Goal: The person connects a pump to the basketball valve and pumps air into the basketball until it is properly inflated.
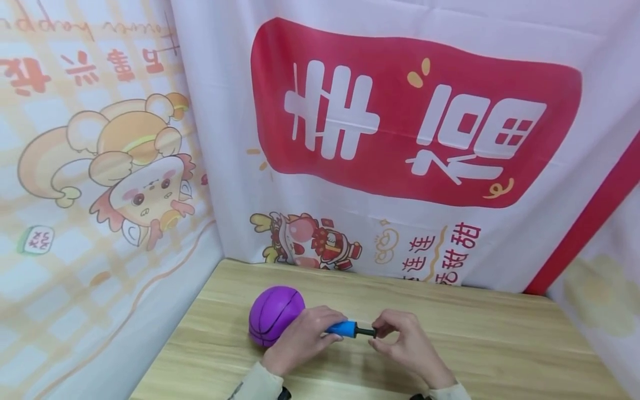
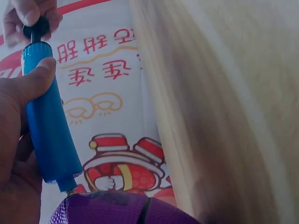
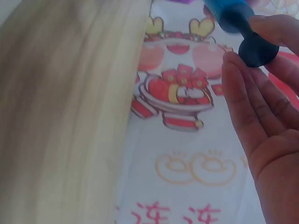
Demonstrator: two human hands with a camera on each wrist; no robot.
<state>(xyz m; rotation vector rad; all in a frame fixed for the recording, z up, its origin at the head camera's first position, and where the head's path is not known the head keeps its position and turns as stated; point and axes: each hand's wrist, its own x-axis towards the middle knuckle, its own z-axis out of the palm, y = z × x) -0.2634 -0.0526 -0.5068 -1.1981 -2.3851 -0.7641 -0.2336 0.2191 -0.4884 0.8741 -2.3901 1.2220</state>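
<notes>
A blue hand pump lies roughly level above the table, its needle end at a purple ball with black seam lines. My left hand grips the pump's barrel, the thumb along it in the left wrist view. There, a thin needle joins the nozzle to the ball. My right hand pinches the black handle at the other end between thumb and fingers. A short length of black rod shows between barrel and handle. In the head view the left hand hides part of the barrel and the nozzle.
The wood-grain table reaches back to a white printed cloth hanging behind it. Another printed cloth hangs along the left side, and more cloth hangs at the right.
</notes>
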